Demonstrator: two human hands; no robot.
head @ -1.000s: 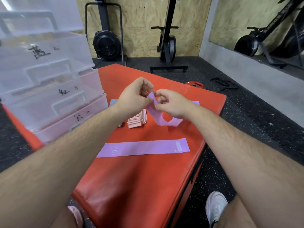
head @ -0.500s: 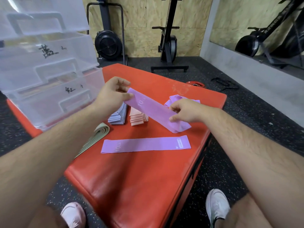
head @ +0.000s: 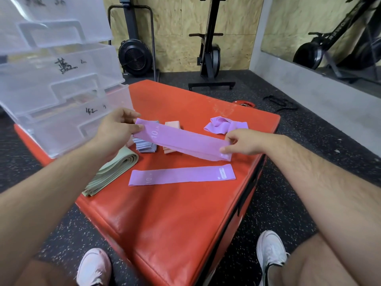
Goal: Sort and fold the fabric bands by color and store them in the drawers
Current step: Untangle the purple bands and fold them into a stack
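A purple fabric band (head: 183, 141) is stretched flat in the air between my left hand (head: 117, 129), which pinches its left end, and my right hand (head: 240, 141), which pinches its right end. Below it a second purple band (head: 181, 175) lies flat on the red box (head: 185, 219). More purple bands (head: 224, 125) lie crumpled at the far right. Folded blue bands (head: 145, 146) and folded pink bands (head: 172, 124) sit partly hidden behind the held band. Green bands (head: 111, 172) lie stacked at the left. Clear plastic drawers (head: 59, 83) with handwritten labels stand at the left.
The red box's right edge drops to a speckled black floor (head: 288, 182). My two white shoes (head: 270, 250) show at the bottom. Exercise machines (head: 208, 52) stand by the plywood wall. A red weight plate (head: 244, 103) lies on the floor beyond the box.
My hands have moved apart, pulling the held purple band from a bunched loop out to full length. The view has shifted, bringing the green and blue stacks into sight.
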